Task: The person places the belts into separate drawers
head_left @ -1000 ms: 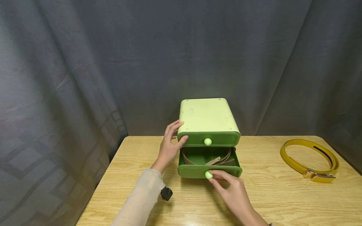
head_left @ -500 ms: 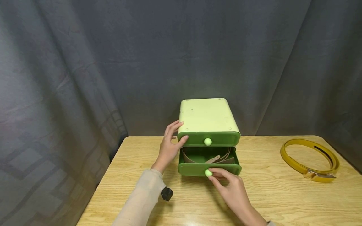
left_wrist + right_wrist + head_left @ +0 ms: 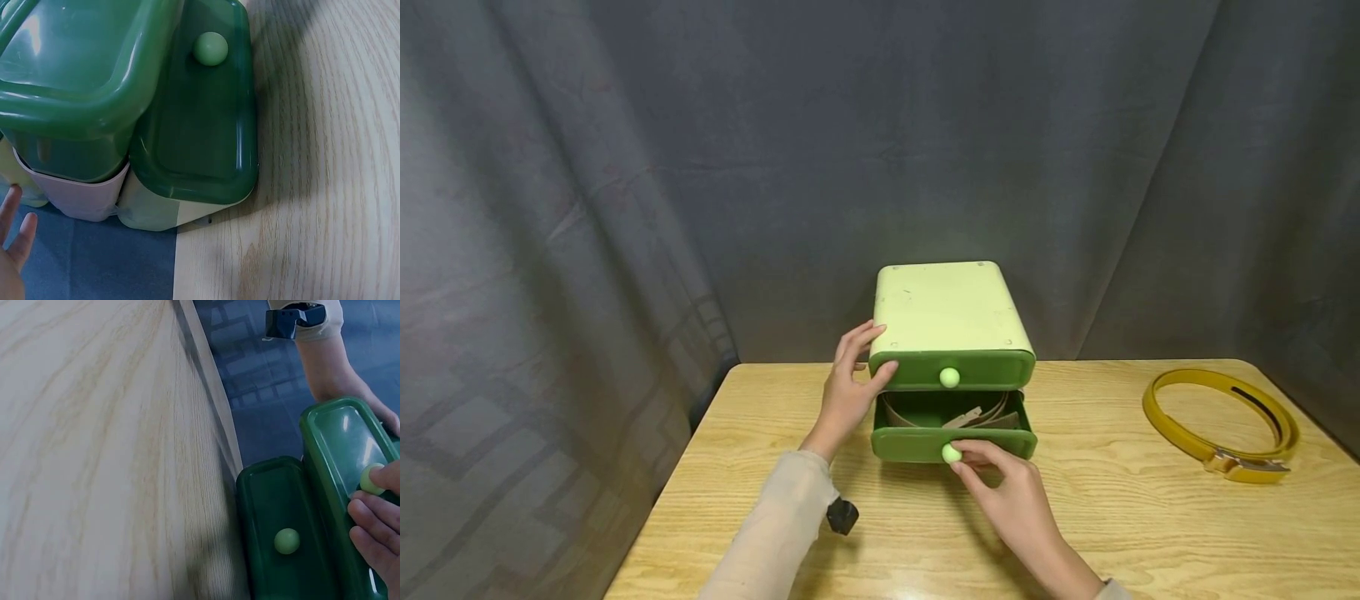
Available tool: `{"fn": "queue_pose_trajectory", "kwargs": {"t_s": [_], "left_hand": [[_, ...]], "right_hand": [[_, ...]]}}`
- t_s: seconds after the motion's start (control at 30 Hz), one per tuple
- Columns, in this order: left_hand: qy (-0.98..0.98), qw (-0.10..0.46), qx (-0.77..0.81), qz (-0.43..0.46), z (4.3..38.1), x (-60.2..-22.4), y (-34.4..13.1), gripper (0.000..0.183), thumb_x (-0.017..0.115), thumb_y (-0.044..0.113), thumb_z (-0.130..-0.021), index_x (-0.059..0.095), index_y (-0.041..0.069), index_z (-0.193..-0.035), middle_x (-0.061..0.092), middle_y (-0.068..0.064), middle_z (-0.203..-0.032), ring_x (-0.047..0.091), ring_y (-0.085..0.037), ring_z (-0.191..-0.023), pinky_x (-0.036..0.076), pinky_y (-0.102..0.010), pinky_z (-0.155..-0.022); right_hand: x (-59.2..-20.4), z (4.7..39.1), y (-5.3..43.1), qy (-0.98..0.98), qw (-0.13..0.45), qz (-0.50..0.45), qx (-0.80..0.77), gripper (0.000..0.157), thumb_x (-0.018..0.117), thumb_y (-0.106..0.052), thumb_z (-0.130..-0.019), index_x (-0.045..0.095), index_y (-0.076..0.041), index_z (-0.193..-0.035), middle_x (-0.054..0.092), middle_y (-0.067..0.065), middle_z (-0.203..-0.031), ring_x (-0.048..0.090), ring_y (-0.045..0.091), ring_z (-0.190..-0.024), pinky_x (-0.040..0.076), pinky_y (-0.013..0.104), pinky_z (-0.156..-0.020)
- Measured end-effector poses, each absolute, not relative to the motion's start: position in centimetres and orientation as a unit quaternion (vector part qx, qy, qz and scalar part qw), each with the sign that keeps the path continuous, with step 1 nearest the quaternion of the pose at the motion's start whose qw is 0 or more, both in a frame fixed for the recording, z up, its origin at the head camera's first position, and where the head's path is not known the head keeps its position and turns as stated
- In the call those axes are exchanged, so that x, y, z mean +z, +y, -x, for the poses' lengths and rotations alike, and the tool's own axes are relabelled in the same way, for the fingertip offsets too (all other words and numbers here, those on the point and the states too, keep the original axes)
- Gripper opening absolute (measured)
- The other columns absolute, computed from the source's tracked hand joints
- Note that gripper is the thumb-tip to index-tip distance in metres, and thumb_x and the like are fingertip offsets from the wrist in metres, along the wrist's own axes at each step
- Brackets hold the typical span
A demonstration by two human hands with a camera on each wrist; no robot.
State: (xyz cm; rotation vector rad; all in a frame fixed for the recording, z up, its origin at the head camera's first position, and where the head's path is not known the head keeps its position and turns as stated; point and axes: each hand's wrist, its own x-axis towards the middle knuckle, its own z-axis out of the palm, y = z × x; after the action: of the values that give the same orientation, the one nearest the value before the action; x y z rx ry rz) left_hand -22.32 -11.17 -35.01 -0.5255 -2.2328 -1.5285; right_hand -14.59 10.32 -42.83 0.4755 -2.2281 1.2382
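A small cabinet (image 3: 947, 308) with a pale green shell and dark green drawer fronts stands on the table. My left hand (image 3: 848, 392) rests against its upper left front corner, thumb on the top drawer (image 3: 992, 369) front and fingers along the side edge. Below, a drawer (image 3: 902, 444) is pulled partway out, with a coiled brown belt (image 3: 1000, 421) inside. My right hand (image 3: 1018, 504) pinches this drawer's round light green knob (image 3: 951, 453) between thumb and fingers. In the right wrist view, the bottom drawer (image 3: 272, 500) lies flush beneath the pulled-out one, with its own knob (image 3: 287, 541).
A coiled yellow belt (image 3: 1172, 429) with a metal buckle lies on the right side of the wooden table (image 3: 1097, 533). Behind the table's back edge hangs a dark grey curtain (image 3: 940, 150). A black device (image 3: 842, 516) is strapped at my left wrist.
The pulled-out drawer has slid slightly inward, with my right hand moving along on its knob. My left hand stays at the cabinet's corner.
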Motion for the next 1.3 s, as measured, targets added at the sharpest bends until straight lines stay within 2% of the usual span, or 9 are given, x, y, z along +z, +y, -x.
{"fn": "queue_pose_trajectory", "kwargs": {"t_s": [0.33,0.87,1.3], "left_hand": [[-0.794,0.190,-0.547,0.185,22.4,-35.0,-11.2,0.047,0.068,0.011,-0.095,0.053,0.009,-0.140,0.038,-0.012,-0.151,0.047,-0.033,-0.126,0.041,-0.054,-0.098],[-0.789,0.191,-0.552,0.190,22.7,-35.3,-11.1,0.048,0.067,0.011,-0.096,0.052,0.009,-0.141,0.037,-0.013,-0.152,0.047,-0.034,-0.127,0.039,-0.059,-0.098],[-0.788,0.191,-0.554,0.189,22.7,-35.3,-11.1,0.048,0.067,0.011,-0.095,0.052,0.009,-0.141,0.037,-0.013,-0.152,0.047,-0.034,-0.127,0.039,-0.060,-0.098]], "right_hand": [[-42.8,15.0,10.1,-0.829,0.262,-0.167,0.465,0.036,0.084,0.006,-0.072,0.075,-0.015,-0.099,0.074,-0.011,-0.087,0.067,0.004,-0.078,0.058,0.034,-0.073],[-42.9,16.0,10.0,-0.829,0.254,-0.157,0.473,0.032,0.084,0.002,-0.075,0.075,-0.015,-0.101,0.073,-0.009,-0.088,0.067,0.005,-0.080,0.057,0.030,-0.072],[-42.8,16.6,9.9,-0.828,0.239,-0.141,0.487,0.030,0.082,0.001,-0.078,0.075,-0.015,-0.102,0.073,-0.008,-0.087,0.068,0.010,-0.079,0.058,0.038,-0.072]]}}
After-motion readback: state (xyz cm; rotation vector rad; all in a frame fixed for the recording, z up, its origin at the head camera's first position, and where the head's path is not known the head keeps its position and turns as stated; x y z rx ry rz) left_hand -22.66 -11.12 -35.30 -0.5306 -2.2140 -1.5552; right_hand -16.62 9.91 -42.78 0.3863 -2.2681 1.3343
